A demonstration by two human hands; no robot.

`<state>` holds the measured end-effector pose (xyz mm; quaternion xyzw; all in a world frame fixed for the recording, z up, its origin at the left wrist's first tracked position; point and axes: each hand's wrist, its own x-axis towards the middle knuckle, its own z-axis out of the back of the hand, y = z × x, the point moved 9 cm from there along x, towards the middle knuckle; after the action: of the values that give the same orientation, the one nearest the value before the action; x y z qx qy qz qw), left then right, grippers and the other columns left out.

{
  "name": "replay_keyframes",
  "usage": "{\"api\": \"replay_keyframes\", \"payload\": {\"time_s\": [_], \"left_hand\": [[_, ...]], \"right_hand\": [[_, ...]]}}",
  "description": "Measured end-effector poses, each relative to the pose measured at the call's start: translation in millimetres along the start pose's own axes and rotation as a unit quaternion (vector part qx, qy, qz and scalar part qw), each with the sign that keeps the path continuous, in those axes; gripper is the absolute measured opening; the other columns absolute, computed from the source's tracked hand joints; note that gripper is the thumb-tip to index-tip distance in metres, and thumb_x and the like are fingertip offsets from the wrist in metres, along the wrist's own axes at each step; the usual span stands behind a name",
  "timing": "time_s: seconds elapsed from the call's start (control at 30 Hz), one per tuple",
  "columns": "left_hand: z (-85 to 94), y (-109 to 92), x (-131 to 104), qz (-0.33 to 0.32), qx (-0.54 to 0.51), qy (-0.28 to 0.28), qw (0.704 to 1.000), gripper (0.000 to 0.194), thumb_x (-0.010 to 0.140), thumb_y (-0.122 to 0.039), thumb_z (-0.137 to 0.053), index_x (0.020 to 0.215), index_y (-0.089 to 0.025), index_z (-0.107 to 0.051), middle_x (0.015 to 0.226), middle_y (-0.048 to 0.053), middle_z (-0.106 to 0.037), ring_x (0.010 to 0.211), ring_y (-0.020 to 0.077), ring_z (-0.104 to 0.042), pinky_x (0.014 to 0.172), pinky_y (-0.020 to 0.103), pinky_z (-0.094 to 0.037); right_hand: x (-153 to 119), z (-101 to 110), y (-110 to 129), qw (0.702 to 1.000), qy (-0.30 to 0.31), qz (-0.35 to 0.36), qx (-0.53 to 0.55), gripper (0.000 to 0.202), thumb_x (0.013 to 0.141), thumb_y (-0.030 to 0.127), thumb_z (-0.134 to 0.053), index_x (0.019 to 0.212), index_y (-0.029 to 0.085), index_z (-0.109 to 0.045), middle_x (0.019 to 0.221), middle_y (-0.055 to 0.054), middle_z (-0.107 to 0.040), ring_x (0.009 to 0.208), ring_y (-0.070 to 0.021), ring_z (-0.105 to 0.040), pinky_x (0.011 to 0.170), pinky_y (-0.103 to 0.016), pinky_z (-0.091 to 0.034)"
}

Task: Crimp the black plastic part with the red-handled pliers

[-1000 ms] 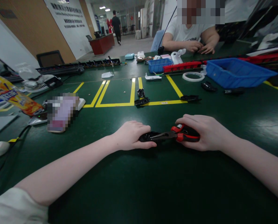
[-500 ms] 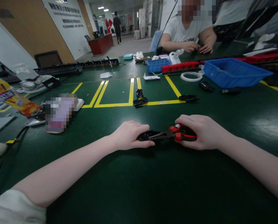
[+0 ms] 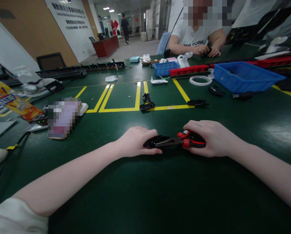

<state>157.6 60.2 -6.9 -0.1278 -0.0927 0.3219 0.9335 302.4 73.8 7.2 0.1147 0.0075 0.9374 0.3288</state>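
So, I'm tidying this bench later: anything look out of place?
Mildly: a black part lies askew across the yellow tape, not inside its lines. The pliers in the right hand look normal; no spill shows.

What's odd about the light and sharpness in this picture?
Head view: pale glare sits on the green table beyond the right hand; head view: the black part in the left hand is too dark for fine detail; head view: blocky pixels mask the phone; head view: the lettered wall leans, perhaps from lens distortion.
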Motion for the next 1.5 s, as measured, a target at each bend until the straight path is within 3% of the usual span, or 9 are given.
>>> {"api": "replay_keyframes", "payload": {"time_s": [0.27,0.5,0.77,1.0,1.23,1.5], "left_hand": [[-1.0,-3,0,-0.036,-0.007,0.011,0.999,0.043,0.092,-0.058,-0.04,0.086,-0.018,-0.054,0.076,0.001,-0.059,0.068,0.0155,-0.055,0.061,0.026,-0.035],[0.0,-4,0,-0.033,0.007,0.001,0.999,0.04,0.092,-0.056,-0.043,0.084,-0.018,-0.054,0.075,0.0,-0.059,0.067,0.0153,-0.055,0.061,0.026,-0.035],[-0.4,-2,1,-0.015,0.008,0.001,1.0,0.042,0.09,-0.059,-0.045,0.086,-0.018,-0.054,0.073,0.0,-0.058,0.065,0.0152,-0.054,0.059,0.025,-0.035],[-0.9,-2,1,-0.017,0.013,0.004,1.0,0.044,0.089,-0.062,-0.044,0.087,-0.019,-0.053,0.075,0.0,-0.058,0.067,0.0154,-0.055,0.06,0.026,-0.036],[0.1,-2,0,-0.022,-0.002,0.003,1.0,0.044,0.09,-0.061,-0.044,0.087,-0.018,-0.054,0.075,0.001,-0.058,0.067,0.0153,-0.054,0.061,0.025,-0.036],[-0.5,-3,1,-0.019,0.004,0.008,1.0,0.045,0.09,-0.061,-0.042,0.085,-0.018,-0.054,0.073,0.0,-0.058,0.065,0.0149,-0.054,0.061,0.026,-0.037]], "right_hand": [[1,0,1,1.0,0.006,-0.001,0.009,0.032,0.073,0.044,-0.061,0.094,0.02,-0.054,0.081,-0.005,-0.065,0.065,-0.0198,-0.061,0.059,-0.03,-0.041],[1,-2,2,1.0,0.006,0.005,-0.011,0.033,0.073,0.044,-0.061,0.094,0.019,-0.055,0.083,-0.006,-0.064,0.066,-0.0197,-0.06,0.06,-0.03,-0.041],[0,1,3,0.999,-0.017,0.015,-0.027,0.034,0.074,0.045,-0.061,0.095,0.019,-0.055,0.083,-0.006,-0.064,0.064,-0.0187,-0.059,0.06,-0.03,-0.04],[-1,9,6,0.995,-0.073,0.036,-0.061,0.042,0.072,0.046,-0.061,0.102,0.017,-0.058,0.093,-0.012,-0.067,0.075,-0.0239,-0.062,0.067,-0.035,-0.043],[-3,11,5,0.994,-0.086,0.039,-0.055,0.042,0.072,0.044,-0.061,0.103,0.016,-0.057,0.093,-0.012,-0.067,0.079,-0.0246,-0.062,0.071,-0.037,-0.044],[-3,8,0,0.996,-0.07,0.026,-0.039,0.039,0.07,0.044,-0.061,0.1,0.019,-0.057,0.089,-0.009,-0.067,0.068,-0.0209,-0.057,0.065,-0.034,-0.042]]}}
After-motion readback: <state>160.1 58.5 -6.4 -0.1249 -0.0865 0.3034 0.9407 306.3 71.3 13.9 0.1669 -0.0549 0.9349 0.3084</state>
